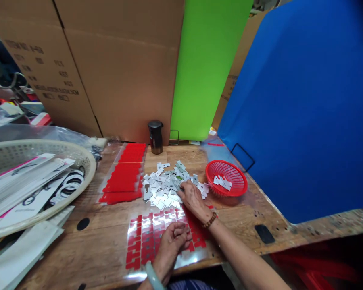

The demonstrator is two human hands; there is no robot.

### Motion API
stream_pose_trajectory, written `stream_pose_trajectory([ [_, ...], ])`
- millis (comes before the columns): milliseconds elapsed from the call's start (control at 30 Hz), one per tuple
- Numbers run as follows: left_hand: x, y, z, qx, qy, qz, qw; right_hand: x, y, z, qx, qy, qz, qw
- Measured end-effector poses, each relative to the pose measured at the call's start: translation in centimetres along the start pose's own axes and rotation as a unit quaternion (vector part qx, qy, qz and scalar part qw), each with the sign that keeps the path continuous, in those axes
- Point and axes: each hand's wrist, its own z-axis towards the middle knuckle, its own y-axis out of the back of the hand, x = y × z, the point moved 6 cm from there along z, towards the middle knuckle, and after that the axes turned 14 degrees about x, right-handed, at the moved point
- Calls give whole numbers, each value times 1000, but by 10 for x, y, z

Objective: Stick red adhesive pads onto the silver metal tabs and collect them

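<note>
A pile of small silver metal plates (166, 185) lies in the middle of the wooden table (103, 245). My right hand (192, 197) reaches into the pile's right side, fingers curled on the plates; what they pinch is hidden. My left hand (172, 241) rests with bent fingers on a clear sheet of red stickers (148, 237) at the table's front edge. The sheet holds rows of red pieces, several with silver plates on them. A bead bracelet is on my right wrist, a pale bangle on the left.
A red basket (226, 179) with a few plates stands right of the pile. More red sticker sheets (124, 173) lie to the left. A black cylinder (155, 137) stands at the back. A large cream basket (33, 181) with packaged cards fills the left. Cardboard, green and blue panels wall the table.
</note>
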Motion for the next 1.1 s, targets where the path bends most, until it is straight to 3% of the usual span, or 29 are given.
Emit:
stream_pose_trajectory([
  [267, -5, -3, -4, -19, 19, 3, 1000, -10, 17, -10, 2, -18, 53, 998],
  [367, -16, -8, -7, -41, 24, 6, 999, -18, 19, -26, 42, -29, 118, 992],
  [467, -35, -14, -7, -42, 3, 10, 999, -21, 16, -49, 114, -33, 188, 975],
  [600, -47, -20, -1, -26, 0, 46, 999, -20, 11, -79, 184, -26, 312, 932],
  [667, -44, -21, 2, -11, 18, 66, 998, -21, 9, -90, 199, -27, 361, 911],
  [767, -38, -23, 3, -5, 37, 79, 996, -27, 9, -100, 176, -43, 393, 901],
  [867, -36, -25, 1, -13, 43, 79, 996, -29, 10, -109, 154, -32, 399, 903],
  [1100, -31, -32, -2, -3, 74, 80, 994, -28, 17, -125, 120, 27, 287, 950],
])
